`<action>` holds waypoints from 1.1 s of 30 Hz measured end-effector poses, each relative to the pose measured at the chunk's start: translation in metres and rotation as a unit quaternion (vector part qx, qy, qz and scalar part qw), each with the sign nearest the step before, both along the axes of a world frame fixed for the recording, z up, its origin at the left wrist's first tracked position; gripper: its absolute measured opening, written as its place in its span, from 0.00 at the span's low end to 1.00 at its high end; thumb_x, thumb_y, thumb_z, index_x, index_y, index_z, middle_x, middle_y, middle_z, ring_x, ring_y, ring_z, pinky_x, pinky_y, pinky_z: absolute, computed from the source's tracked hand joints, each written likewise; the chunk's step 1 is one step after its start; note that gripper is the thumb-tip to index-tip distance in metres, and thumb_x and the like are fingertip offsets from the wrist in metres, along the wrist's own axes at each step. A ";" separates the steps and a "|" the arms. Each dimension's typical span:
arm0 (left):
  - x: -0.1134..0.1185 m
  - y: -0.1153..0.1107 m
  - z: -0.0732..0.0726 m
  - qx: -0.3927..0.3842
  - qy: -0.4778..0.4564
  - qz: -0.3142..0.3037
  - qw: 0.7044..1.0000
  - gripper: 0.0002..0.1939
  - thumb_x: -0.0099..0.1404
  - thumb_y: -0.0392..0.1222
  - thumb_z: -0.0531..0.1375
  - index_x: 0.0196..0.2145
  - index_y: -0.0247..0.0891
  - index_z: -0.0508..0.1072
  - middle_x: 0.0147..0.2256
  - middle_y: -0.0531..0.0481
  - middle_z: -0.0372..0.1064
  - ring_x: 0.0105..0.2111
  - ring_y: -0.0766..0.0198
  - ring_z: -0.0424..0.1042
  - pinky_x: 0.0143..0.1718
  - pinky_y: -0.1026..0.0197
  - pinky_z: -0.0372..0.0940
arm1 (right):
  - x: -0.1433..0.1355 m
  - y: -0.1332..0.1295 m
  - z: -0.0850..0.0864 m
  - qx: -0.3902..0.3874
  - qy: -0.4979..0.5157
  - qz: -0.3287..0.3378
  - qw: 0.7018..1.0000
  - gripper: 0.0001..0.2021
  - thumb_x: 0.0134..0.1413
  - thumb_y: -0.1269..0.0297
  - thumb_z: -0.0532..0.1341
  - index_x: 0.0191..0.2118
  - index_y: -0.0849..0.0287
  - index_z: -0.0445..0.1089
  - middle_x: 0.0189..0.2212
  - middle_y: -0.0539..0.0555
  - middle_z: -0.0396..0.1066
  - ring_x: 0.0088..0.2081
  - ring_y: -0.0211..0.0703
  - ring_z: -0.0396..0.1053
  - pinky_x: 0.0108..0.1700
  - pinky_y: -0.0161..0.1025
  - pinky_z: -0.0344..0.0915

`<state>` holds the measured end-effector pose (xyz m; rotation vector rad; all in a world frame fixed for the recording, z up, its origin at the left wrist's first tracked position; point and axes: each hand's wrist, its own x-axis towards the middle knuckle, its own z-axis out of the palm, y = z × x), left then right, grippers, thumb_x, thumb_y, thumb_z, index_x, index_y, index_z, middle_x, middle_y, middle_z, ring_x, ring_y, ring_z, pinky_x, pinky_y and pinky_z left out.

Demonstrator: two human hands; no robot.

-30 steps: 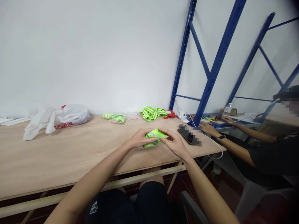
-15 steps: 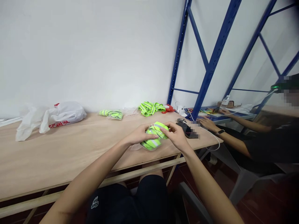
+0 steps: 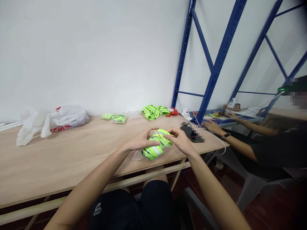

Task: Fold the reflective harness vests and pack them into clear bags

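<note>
Between my hands is a neon yellow-green reflective strap bundle [image 3: 154,149] with silver stripes, its lower part inside a clear plastic bag [image 3: 137,156]. From the left, my left hand [image 3: 141,140] closes on the bundle, thumb across its front and fingers behind. My right hand [image 3: 179,139] pinches its upper right end, thumb in front; the other fingers are partly hidden. A thin red line shows near the bundle's top. Bag and bundle are just above or on the near edge of the wooden table [image 3: 72,159]; contact is unclear.
At the back lie a bagged strap bundle [image 3: 114,117] and a loose strap pile [image 3: 154,111]. A white plastic bag [image 3: 72,116] sits left. To the right are a phone [image 3: 193,134], a white cable [image 3: 219,152], a blue rack post [image 3: 211,76] and a co-worker's arm [image 3: 240,143].
The bundle has tilted, its lower end shifting down and left and showing more of the strap. My left hand has moved slightly left; my right hand still grips the upper end.
</note>
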<state>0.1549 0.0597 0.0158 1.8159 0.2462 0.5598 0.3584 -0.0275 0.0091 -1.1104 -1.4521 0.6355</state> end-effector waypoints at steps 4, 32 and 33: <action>-0.007 0.006 -0.002 0.001 0.000 -0.032 0.999 0.41 0.58 0.46 0.71 0.64 0.40 0.59 0.55 0.39 0.69 0.54 0.51 0.70 0.53 0.49 0.66 | -0.009 -0.001 -0.001 0.015 -0.002 -0.008 1.000 0.17 0.47 0.49 0.70 0.31 0.58 0.73 0.29 0.51 0.72 0.29 0.40 0.67 0.30 0.37 0.64; 0.052 0.015 -0.006 -0.079 -0.011 0.103 0.991 0.32 0.60 0.66 0.62 0.41 0.30 0.79 0.36 0.41 0.78 0.31 0.58 0.74 0.33 0.60 0.66 | 0.037 0.018 -0.019 -0.053 0.099 0.039 0.993 0.16 0.42 0.50 0.72 0.34 0.55 0.80 0.41 0.54 0.77 0.39 0.45 0.71 0.41 0.40 0.66; 0.054 0.016 -0.004 -0.061 -0.015 0.102 0.993 0.31 0.61 0.65 0.61 0.40 0.30 0.79 0.36 0.41 0.78 0.33 0.58 0.74 0.34 0.60 0.66 | 0.038 0.018 -0.019 -0.053 0.094 0.048 0.993 0.15 0.42 0.51 0.73 0.33 0.55 0.80 0.41 0.54 0.77 0.40 0.45 0.71 0.42 0.40 0.66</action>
